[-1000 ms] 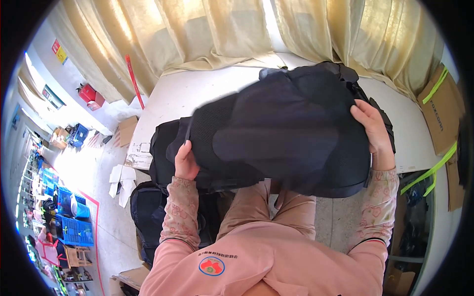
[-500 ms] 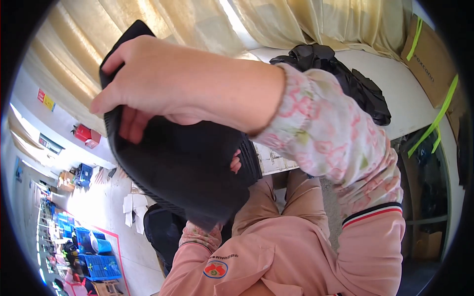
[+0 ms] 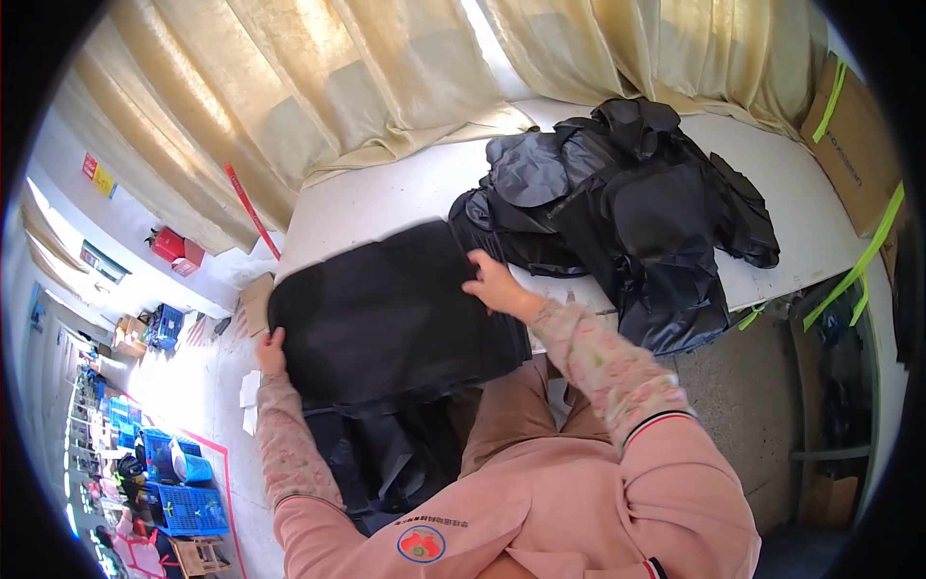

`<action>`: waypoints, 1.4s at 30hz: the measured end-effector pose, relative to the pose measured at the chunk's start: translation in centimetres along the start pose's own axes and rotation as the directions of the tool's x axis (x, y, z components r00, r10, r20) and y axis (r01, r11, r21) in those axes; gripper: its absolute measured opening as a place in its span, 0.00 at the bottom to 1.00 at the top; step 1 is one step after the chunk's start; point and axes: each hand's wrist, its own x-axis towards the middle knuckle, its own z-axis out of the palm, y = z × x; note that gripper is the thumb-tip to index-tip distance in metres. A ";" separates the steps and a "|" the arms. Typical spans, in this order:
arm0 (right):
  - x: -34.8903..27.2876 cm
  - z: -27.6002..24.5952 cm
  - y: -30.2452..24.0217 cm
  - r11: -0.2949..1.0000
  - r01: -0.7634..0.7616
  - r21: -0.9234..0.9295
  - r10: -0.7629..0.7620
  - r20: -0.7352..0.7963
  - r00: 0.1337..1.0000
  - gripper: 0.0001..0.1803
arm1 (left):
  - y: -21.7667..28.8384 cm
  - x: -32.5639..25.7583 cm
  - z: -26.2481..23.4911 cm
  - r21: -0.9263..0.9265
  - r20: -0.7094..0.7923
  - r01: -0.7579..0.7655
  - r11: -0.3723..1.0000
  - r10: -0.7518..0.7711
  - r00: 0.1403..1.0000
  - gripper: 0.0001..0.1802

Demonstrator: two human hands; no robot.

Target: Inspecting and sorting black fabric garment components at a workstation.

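Note:
A flat black fabric panel (image 3: pixel 376 309) lies on a stack of similar black pieces at the near left of the white table. The stack's layered edges show at its right side, and its near edge overhangs the table. My left hand (image 3: pixel 271 355) grips the left edge, thumb on top and the other fingers hidden beneath. At the right edge, my right hand (image 3: pixel 502 287) is closed on the panel with thumb and forefinger. Just beyond that hand, a loose heap of crumpled black fabric pieces (image 3: pixel 627 203) covers much of the table.
The white table (image 3: pixel 338 217) runs along beige curtains (image 3: pixel 386 87). Below the stack, more dark material (image 3: pixel 386 454) sits beside my legs. A cardboard box (image 3: pixel 849 154) with green straps stands at the right. Blue crates (image 3: pixel 193 507) are on the floor far left.
My right hand has come down from the raised left side to the stack's right edge. The lifted black panel now lies flat. My left hand has moved out to the left edge.

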 end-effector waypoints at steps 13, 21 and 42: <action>-2.6 -4.6 5.1 0.973 -0.098 -0.209 0.048 -0.230 0.972 0.23 | 19.2 -22.1 22.1 0.024 0.745 -0.639 0.769 0.412 0.524 0.43; -15.4 -24.7 -2.6 0.063 -0.417 -0.907 -0.415 -0.404 0.815 0.26 | 18.6 -21.2 23.3 -0.123 0.772 -0.496 0.860 0.397 0.497 0.42; -26.7 -15.2 1.8 0.415 -0.059 0.908 0.541 -0.195 0.818 0.23 | 31.6 -34.2 26.2 -0.595 0.718 0.010 0.804 0.526 0.455 0.20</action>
